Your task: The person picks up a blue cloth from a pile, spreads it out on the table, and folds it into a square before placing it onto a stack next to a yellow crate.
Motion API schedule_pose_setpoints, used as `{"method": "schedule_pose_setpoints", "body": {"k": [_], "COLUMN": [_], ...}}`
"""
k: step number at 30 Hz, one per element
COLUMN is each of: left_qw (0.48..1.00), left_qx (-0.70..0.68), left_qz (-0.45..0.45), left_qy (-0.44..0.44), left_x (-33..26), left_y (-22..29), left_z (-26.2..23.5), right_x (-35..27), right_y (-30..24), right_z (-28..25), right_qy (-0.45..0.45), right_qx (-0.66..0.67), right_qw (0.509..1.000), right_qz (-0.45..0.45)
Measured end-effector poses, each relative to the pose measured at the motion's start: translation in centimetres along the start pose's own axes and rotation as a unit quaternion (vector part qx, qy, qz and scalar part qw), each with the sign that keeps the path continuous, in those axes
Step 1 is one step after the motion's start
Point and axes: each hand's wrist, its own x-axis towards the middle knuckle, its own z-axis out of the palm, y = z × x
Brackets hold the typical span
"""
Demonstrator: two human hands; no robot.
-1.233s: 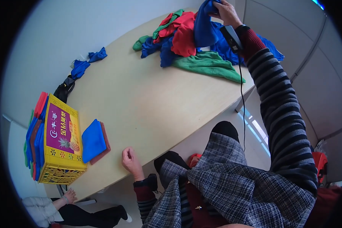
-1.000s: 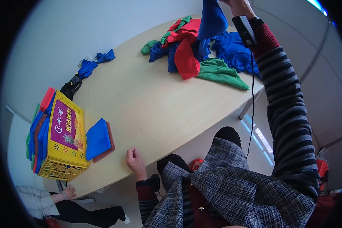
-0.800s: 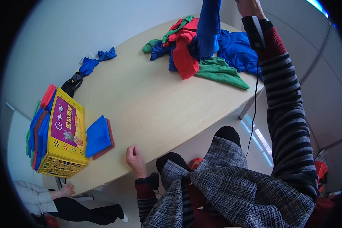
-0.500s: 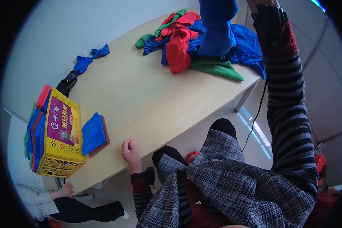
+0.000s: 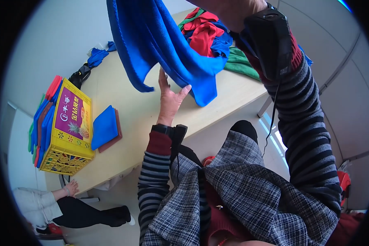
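Observation:
A blue towel hangs in the air over the table, spread out, its upper edge past the top of the view. My right hand is raised at the top and holds the towel from above; its fingertips are out of sight. Under the towel's lower edge is my left hand, open, thumb apart from the fingers and some fingers partly covered by the cloth. Behind the towel lies a heap of loose red, green and blue cloths. A folded blue cloth rests on a folded brown cloth to the left.
A yellow plastic crate stands at the table's left end, with several folded cloths along its far side. Small blue cloths and a black object lie by the wall. Another person's hand rests near the table's left corner.
The blue towel has swung left and opened out as my right hand came lower and leftward. My left hand has risen from the table edge to the towel, its curled fingers now spread.

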Motion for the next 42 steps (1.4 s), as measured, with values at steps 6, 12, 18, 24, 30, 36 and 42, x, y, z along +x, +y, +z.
{"method": "schedule_pose_setpoints", "body": {"k": [6, 12, 18, 24, 30, 36, 42], "left_qw": [0.957, 0.974, 0.883, 0.88, 0.892, 0.914, 0.938], "left_qx": [-0.202, 0.151, 0.463, 0.411, 0.399, 0.352, 0.328], "left_qz": [-0.204, -0.074, 0.082, -0.001, 0.022, 0.016, -0.008], "left_qy": [0.048, 0.152, 0.003, -0.238, -0.211, -0.203, -0.116], "left_x": [-0.6, 3.3, -2.9, -11.2, -13.2, -12.7, -11.5], "left_y": [-6.9, -2.7, -0.2, -1.7, 1.3, 3.4, 0.1], "left_z": [-3.2, -14.4, -16.5, -13.9, -13.2, -12.1, -14.2], "right_x": [0.3, 0.8, -5.0, -12.2, -13.5, -17.6, -18.1], "right_y": [0.4, 0.2, 9.2, 14.5, 17.2, 18.7, 23.1], "right_z": [-2.3, -14.8, -28.9, -45.7, -40.6, -24.4, -23.4], "right_qy": [-0.128, -0.06, 0.298, 0.193, 0.124, -0.082, -0.189], "right_qx": [-0.002, -0.031, -0.222, -0.297, -0.837, -0.693, -0.815], "right_qw": [0.989, 0.997, 0.909, 0.84, 0.52, 0.714, 0.548], "right_qz": [-0.073, -0.05, 0.188, 0.412, -0.114, 0.051, -0.006]}}
